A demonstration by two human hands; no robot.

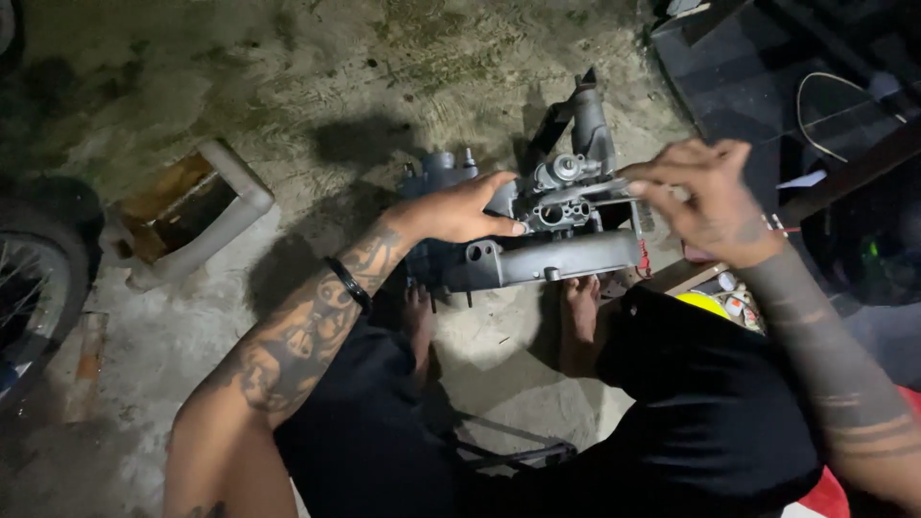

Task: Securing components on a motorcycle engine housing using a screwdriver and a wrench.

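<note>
A grey metal engine part (pixel 537 259) with tubes and ports stands on the concrete floor between my feet. My left hand (pixel 459 211) lies over its left upper side, fingers spread flat and gripping the casting. My right hand (pixel 698 197) is at the part's upper right, fingers pinched together at a small fitting (pixel 566 171) area; what it pinches is hidden. My bare feet (pixel 579 305) show below the part. I wear black shorts, and a black band sits on my left wrist.
A white plastic container (pixel 187 213) with brown inside lies on its side at left. A spoked wheel with tyre (pixel 34 278) is at the far left edge. Small cans and a yellow object (pixel 705 303) sit by my right knee. Dark tiles and a cable are at top right.
</note>
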